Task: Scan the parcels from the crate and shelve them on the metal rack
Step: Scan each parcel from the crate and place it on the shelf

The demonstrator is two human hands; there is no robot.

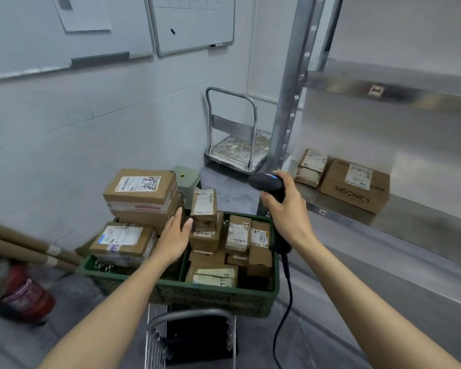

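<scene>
The green crate [210, 292] is full of brown parcels [238, 234]. The left hand [175, 235] is over the crate's middle, fingers straight, holding nothing, just beside the tall pile of boxes [141, 194] at the crate's back left. The right hand [288, 211], over the crate's right edge, is wrapped round a black scanner [266, 182]. Right of the crate, the metal rack [423, 222] holds a SIBIONICS box [354, 186] and a smaller box [310, 167].

1 head-worn wide-angle view, facing forward and down.
It looks from close above along both forearms to the left hand [175, 235] and the right hand [288, 211] gripping a scanner [266, 182], with the green crate [210, 291] centred just below, the metal rack [410, 230] on the right and a tiled wall [64, 129] left.
</scene>
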